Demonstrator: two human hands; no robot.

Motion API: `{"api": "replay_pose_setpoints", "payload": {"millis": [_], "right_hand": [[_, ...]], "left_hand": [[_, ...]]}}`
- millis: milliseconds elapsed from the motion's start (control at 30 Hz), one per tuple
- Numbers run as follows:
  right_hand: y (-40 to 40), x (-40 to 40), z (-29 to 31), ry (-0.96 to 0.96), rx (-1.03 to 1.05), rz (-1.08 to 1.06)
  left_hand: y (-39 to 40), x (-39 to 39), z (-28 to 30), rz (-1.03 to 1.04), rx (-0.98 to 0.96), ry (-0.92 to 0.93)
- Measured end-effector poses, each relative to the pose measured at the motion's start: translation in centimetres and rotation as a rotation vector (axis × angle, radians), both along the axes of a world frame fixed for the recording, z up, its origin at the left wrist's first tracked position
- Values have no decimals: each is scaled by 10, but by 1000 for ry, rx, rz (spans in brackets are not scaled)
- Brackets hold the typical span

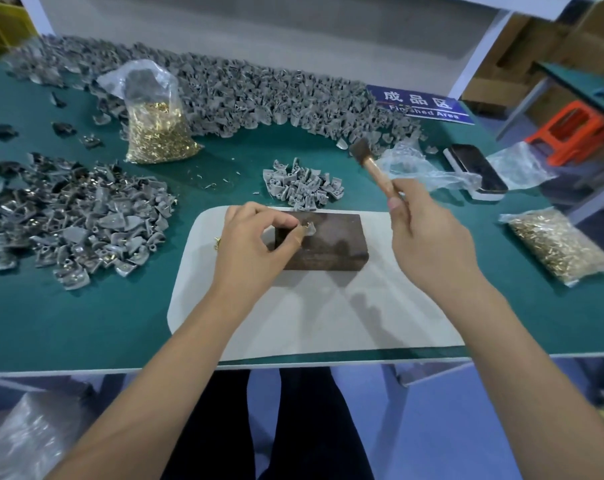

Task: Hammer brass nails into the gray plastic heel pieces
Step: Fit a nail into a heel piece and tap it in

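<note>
Gray heel piece sits pinched at left fingers (hammer raised).

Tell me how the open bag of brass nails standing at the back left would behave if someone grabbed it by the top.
The bag of brass nails is thin clear film, crumpled and slack above the fill, so it would probably fold in the fingers rather than lift stiffly. Its bottom bulges with packed nails, so it is likely heavy for its size. The mouth looks open, so tipping it could spill nails onto the green table.
</note>
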State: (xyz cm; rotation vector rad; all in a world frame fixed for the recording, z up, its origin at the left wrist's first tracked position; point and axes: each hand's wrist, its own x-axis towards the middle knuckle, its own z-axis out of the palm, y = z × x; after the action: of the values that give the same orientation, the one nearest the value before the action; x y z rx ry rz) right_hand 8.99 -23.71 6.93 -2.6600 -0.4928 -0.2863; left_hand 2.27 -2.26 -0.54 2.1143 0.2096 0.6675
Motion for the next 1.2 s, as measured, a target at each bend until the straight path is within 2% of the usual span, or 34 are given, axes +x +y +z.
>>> {"api": "replay_pose_setpoints", "payload": {"millis": [100,367,633,800,967,1100,1200], "right_hand": [[-1,-13,7,218,220,99],[8,-24,-10,322,190,181],[10,-28,-13,274,242,182],[11,-30,-9,282,104,183],[12,-38,-9,156,248,155],[16,-40,-6,217,34,202],[16,-39,-1,138,158,180]], "left_hand": [[-1,-2,1,-25,7,-8],[0,-1,0,-10,2,-22],[-1,0,-4,6,137,-80],[1,2,-5,1,110,-46],[1,2,-5,-14,94,-59],[1,3,-6,-5,74,-64],[2,3,-8,-11,70,-68]]}}
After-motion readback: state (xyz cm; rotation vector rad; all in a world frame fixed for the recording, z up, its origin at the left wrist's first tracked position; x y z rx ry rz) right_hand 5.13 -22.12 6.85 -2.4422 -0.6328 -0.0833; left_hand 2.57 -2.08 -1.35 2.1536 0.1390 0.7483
